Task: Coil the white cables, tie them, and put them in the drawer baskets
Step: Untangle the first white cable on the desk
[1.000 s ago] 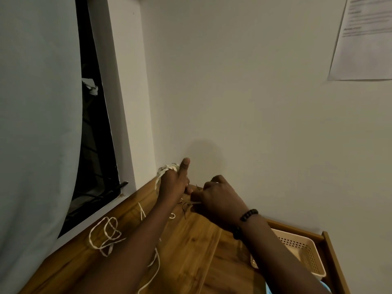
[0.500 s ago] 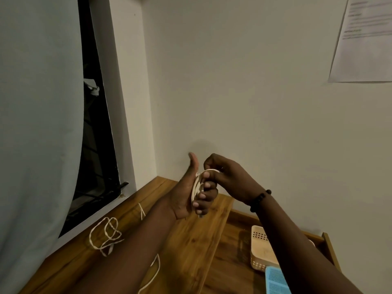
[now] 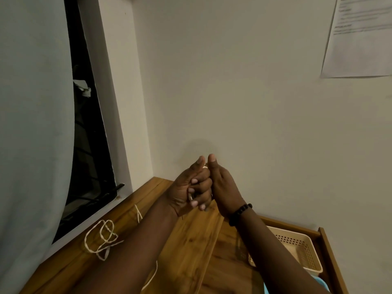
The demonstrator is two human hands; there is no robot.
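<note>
White cable (image 3: pixel 191 196) shows only as a short sliver between the curled fingers (image 3: pixel 198 193) of the left hand (image 3: pixel 186 188), which is clenched around the coil and held up above the wooden desk (image 3: pixel 191 247) with its thumb pointing upward. The right hand (image 3: pixel 224 187) is pressed against the left from the other side, thumb also raised, the two thumb tips just beside each other; another bit of white cord peeks out between them at the top. Whether the right hand's fingers are gripping the coil cannot be told, since they are hidden behind the left hand. A black beaded bracelet (image 3: pixel 240 213) sits on the right wrist.

On the desk to the left, near the window sill, a second white cable (image 3: pixel 101 238) lies in a loose, untied tangle. A further strand (image 3: pixel 150 276) trails across the desk under the left forearm. At the lower right, an open wooden drawer (image 3: pixel 331 257) holds a cream perforated basket (image 3: pixel 301 249), with the corner of a blue basket (image 3: pixel 320 283) just beside it at the frame's bottom edge. A grey curtain (image 3: pixel 31 124) hangs at the left, and a printed sheet of paper (image 3: pixel 358 37) is fixed to the wall at the upper right.
</note>
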